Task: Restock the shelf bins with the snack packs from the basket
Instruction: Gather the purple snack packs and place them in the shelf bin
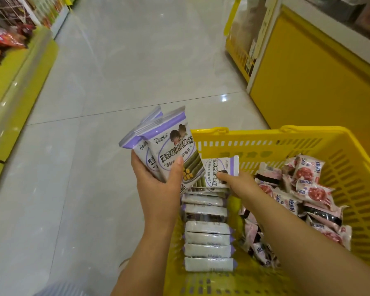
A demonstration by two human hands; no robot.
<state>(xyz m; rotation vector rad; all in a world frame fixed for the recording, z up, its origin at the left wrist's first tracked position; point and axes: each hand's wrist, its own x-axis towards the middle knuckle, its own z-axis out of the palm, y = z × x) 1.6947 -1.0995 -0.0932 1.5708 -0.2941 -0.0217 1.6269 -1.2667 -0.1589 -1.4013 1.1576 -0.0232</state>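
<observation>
Yellow basket (265,142): snack packs (207,236) in row along its left wall. Left hand (158,178) over basket's left rim grips fanned packs (171,144), upright. Right hand (237,184), basket's far-left corner, pinches single pack (220,169), long axis crosswise. Left hand just beside it, likely receiver.

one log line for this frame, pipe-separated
phase: picking from basket | left hand: holds purple packs | right hand: grips single purple pack in basket | pink packs: in basket
</observation>
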